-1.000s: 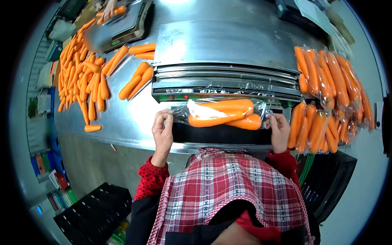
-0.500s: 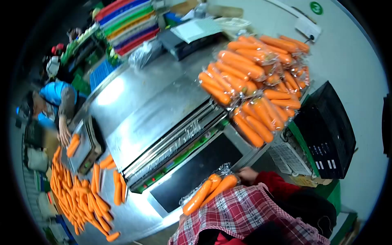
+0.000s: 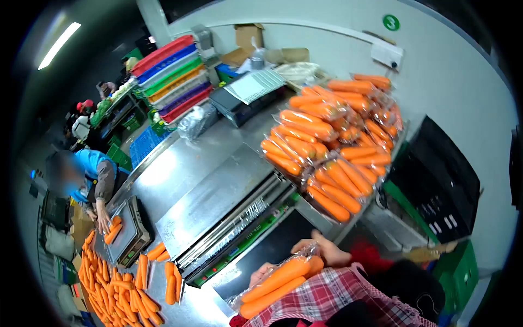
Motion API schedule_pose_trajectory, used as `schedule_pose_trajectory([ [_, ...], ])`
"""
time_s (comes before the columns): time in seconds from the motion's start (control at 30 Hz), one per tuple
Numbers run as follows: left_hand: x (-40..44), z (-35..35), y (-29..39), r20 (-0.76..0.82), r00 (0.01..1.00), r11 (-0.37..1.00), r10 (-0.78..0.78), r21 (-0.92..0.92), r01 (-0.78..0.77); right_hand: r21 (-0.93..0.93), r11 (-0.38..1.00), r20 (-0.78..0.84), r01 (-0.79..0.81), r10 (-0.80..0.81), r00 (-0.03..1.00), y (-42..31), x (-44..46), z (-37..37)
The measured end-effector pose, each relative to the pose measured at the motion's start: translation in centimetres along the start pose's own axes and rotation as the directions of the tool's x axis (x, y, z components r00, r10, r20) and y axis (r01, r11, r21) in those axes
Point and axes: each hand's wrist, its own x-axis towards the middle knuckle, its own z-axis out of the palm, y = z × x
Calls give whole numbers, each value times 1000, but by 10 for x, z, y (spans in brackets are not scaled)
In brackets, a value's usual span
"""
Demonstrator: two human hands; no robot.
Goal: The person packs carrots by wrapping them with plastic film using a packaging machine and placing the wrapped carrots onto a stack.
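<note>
Bag of carrots (image 3: 280, 283) is in front of the person's torso, just by the plaid apron (image 3: 321, 294), at the near edge of a black panel (image 3: 259, 253). Right hand (image 3: 329, 250): fingers curled onto the film at the bag's upper end, gripping it. Left hand (image 3: 262, 273): at the bag's far side, mostly hidden by it; can't tell if its fingers are closed.

Around: sealing machine (image 3: 231, 226) sits just past the panel, between the hands and the open metal table (image 3: 188, 144). Bagged carrots (image 3: 327, 139) are heaped at the table's right end, blocking that corner. Loose carrots (image 3: 111, 289) pile up lower left, a few lying beside the machine. Scale (image 3: 131, 231) next to them; a co-worker's hand (image 3: 102, 218) is at carrots on it. Far edge: black device (image 3: 231, 106) with papers (image 3: 255, 85) on top, clear plastic (image 3: 196, 121), stacked coloured trays (image 3: 171, 76). Black crate (image 3: 438, 182) stands off the table, right.
</note>
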Motion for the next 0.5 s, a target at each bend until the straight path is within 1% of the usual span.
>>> schedule_pose_trajectory([
  [0.03,11,-18,-22,68,997,993,28,-117,-20,-416,870,114,265,-239,964,4,6,-23],
  [0.07,22,-16,-18,136,989,973,56,-231,-23,-723,515,220,461,-460,860,7,10,-37],
  [0.1,47,4,-29,109,782,753,614,-377,-539,-773,543,37,329,-479,877,7,8,-48],
  [0.13,27,9,-1,-36,915,903,401,-152,-402,-806,561,-136,189,-486,863,-2,9,-47],
  [0.17,8,14,27,-179,972,988,155,5,-156,-764,594,-144,253,-540,829,-22,11,-49],
  [0.2,20,4,19,-174,904,876,391,372,-307,-715,623,-163,316,-590,791,-45,16,-50],
  [0.27,23,1,32,-313,889,885,335,427,-183,-483,690,-171,539,-678,715,-108,24,5],
  [0.3,16,0,45,-372,870,892,324,428,-149,-426,627,-25,653,-729,684,-147,23,5],
  [0.33,3,0,72,-361,820,815,444,544,-202,-339,618,-48,710,-764,643,-188,27,6],
  [0.37,-10,-6,98,-301,725,663,619,696,-276,-282,622,-56,730,-771,635,-204,24,55],
  [0.4,-23,-13,124,-207,619,479,758,821,-312,-421,516,-35,746,-831,555,-256,22,29],
  [0.43,-39,-15,149,-194,522,425,831,826,-371,-491,446,-64,748,-875,480,-287,23,34],
  [0.47,-56,-18,173,-174,417,360,892,831,-425,-526,376,-107,763,-919,379,-314,28,34],
  [0.5,-76,-22,192,-120,322,276,939,820,-501,-572,342,-105,745,-932,347,-337,31,32],
])
